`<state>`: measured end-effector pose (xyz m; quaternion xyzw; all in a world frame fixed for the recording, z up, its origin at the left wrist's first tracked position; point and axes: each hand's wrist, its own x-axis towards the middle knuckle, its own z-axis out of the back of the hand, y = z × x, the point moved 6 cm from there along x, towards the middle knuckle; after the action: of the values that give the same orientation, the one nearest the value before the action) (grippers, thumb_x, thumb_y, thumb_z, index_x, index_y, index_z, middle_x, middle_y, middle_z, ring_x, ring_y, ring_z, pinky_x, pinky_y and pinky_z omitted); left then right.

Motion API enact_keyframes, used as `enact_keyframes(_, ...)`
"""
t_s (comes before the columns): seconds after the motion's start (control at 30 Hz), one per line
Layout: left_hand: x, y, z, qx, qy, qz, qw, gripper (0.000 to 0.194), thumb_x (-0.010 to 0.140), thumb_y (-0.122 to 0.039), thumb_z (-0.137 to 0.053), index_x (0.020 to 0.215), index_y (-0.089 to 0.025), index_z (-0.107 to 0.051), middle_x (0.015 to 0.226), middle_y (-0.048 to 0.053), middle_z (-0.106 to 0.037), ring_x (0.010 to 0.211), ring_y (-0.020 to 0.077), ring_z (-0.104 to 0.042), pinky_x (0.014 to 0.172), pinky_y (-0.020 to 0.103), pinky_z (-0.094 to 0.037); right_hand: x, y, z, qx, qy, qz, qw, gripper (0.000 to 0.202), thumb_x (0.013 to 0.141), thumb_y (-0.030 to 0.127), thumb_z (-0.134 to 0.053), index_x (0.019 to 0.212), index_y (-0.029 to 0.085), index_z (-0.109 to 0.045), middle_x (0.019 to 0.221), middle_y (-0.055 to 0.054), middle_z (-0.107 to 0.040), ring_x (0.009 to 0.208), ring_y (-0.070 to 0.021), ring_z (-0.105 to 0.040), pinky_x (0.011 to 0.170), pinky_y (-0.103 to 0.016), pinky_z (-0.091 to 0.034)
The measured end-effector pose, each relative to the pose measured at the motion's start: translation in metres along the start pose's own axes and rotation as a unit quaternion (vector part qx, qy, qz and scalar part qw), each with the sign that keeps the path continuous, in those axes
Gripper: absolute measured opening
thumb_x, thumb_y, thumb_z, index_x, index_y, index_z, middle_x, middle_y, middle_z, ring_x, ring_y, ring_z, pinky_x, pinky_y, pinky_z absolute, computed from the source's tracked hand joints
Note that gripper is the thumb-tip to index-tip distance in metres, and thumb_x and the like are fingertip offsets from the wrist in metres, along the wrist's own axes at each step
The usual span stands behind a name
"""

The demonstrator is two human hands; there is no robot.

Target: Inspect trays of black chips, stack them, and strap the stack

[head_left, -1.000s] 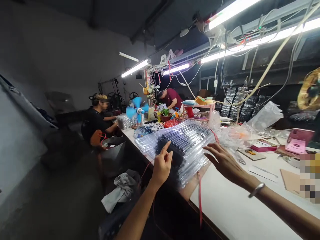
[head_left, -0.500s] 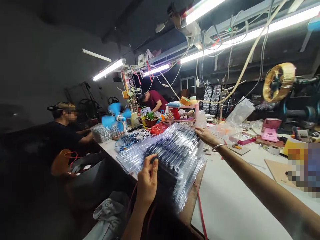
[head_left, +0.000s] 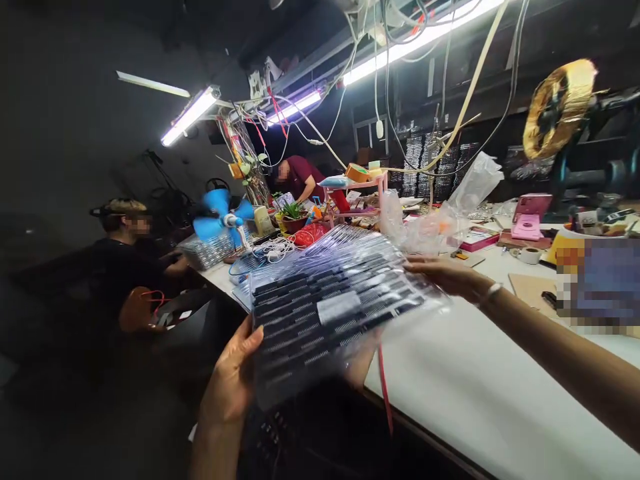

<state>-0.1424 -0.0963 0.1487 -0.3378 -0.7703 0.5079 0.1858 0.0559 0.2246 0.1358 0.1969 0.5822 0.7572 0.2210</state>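
Note:
Between my hands is a clear plastic tray [head_left: 310,333] with rows of black, fine-toothed strips in it and a pale label [head_left: 340,308] on top. It is tilted, with its front edge over the table's edge, and blurred by motion. My left hand [head_left: 234,367] grips its left edge, thumb on top and fingers mostly hidden beneath. My right hand [head_left: 445,275] holds the far right edge, its fingers partly hidden by the plastic. Just behind lie more clear plastic trays [head_left: 345,235] on the table.
A blue fan [head_left: 223,217] stands at the table's far left, near stacked clear trays [head_left: 197,253]. Two people work beyond, one seated at left [head_left: 125,260], one bent over at the back [head_left: 303,177]. A red strap [head_left: 384,383] hangs by the white table [head_left: 450,380]. Cables hang overhead.
The tray has been lifted off the other trays and turned so its labelled face shows. My left hand has moved left and lower; my right has shifted right. The view has tilted down.

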Motion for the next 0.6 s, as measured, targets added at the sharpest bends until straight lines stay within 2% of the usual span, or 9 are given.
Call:
enact_keyframes(0.1, -0.032, 0.021, -0.008, 0.001, 0.045, 0.018, 0.999, 0.061, 0.075, -0.025, -0.067, 0.132, -0.028, -0.047, 0.116, 0.006, -0.065, 0.105, 0.027, -0.061, 0.094, 0.039, -0.048, -0.061, -0.03, 0.017, 0.127, -0.007, -0.017, 0.992, 0.057, 0.064, 0.046, -0.074, 0.116, 0.028, -0.059, 0.118, -0.007, -0.062, 0.109, -0.0276, -0.057, 0.087, -0.035, -0.051)
enact_keyframes(0.17, -0.048, 0.039, -0.016, 0.012, 0.064, 0.035, 0.997, 0.06, 0.075, -0.027, -0.068, 0.131, -0.029, -0.048, 0.118, 0.006, -0.064, 0.11, 0.0279, -0.058, 0.097, 0.039, -0.045, -0.103, -0.053, 0.034, 0.184, -0.04, -0.053, 0.981, 0.061, 0.065, 0.04, -0.074, 0.123, 0.032, -0.054, 0.118, -0.008, -0.062, 0.11, -0.0299, -0.057, 0.087, -0.038, -0.051)
enact_keyframes(0.23, -0.058, 0.058, -0.027, 0.032, 0.079, 0.043, 0.995, 0.06, 0.074, -0.028, -0.07, 0.13, -0.03, -0.049, 0.119, 0.006, -0.064, 0.114, 0.0291, -0.055, 0.098, 0.04, -0.043, -0.146, -0.074, 0.05, 0.195, -0.077, -0.099, 0.973, 0.067, 0.065, 0.037, -0.076, 0.127, 0.036, -0.049, 0.105, -0.009, -0.066, 0.099, -0.0311, -0.062, 0.078, -0.038, -0.055)
enact_keyframes(0.3, -0.065, 0.077, -0.042, 0.051, 0.098, 0.048, 0.993, 0.061, 0.072, -0.029, -0.072, 0.129, -0.029, -0.05, 0.119, 0.007, -0.064, 0.116, 0.03, -0.054, 0.098, 0.041, -0.043, -0.188, -0.09, 0.062, 0.183, -0.096, -0.139, 0.968, 0.072, 0.064, 0.038, -0.077, 0.128, 0.04, -0.044, 0.081, -0.006, -0.065, 0.072, -0.0286, -0.065, 0.059, -0.037, -0.055)
enact_keyframes(0.4, -0.064, 0.106, -0.067, 0.067, 0.127, 0.073, 0.987, 0.064, 0.07, -0.03, -0.074, 0.129, -0.026, -0.05, 0.118, 0.008, -0.064, 0.115, 0.0291, -0.054, 0.099, 0.04, -0.041, -0.244, -0.103, 0.072, 0.176, -0.105, -0.163, 0.965, 0.071, 0.067, 0.042, -0.075, 0.127, 0.044, -0.038, 0.061, 0.0, -0.052, 0.048, -0.0214, -0.052, 0.042, -0.035, -0.047)
enact_keyframes(0.53, -0.049, 0.148, -0.104, 0.065, 0.194, 0.131, 0.97, 0.065, 0.072, -0.03, -0.073, 0.131, -0.025, -0.047, 0.116, 0.008, -0.064, 0.114, 0.027, -0.055, 0.099, 0.038, -0.041, -0.302, -0.116, 0.082, 0.165, -0.149, -0.156, 0.962, 0.063, 0.073, 0.045, -0.069, 0.125, 0.04, -0.035, 0.062, 0.002, -0.049, 0.049, -0.0193, -0.049, 0.045, -0.034, -0.046)
enact_keyframes(0.6, -0.037, 0.17, -0.121, 0.074, 0.222, 0.157, 0.96, 0.062, 0.074, -0.034, -0.071, 0.13, -0.023, -0.047, 0.115, 0.008, -0.064, 0.113, 0.0266, -0.056, 0.097, 0.037, -0.042, -0.32, -0.12, 0.085, 0.151, -0.187, -0.154, 0.959, 0.053, 0.076, 0.048, -0.066, 0.12, 0.035, -0.04, 0.064, 0.002, -0.05, 0.05, -0.0172, -0.048, 0.046, -0.031, -0.045)
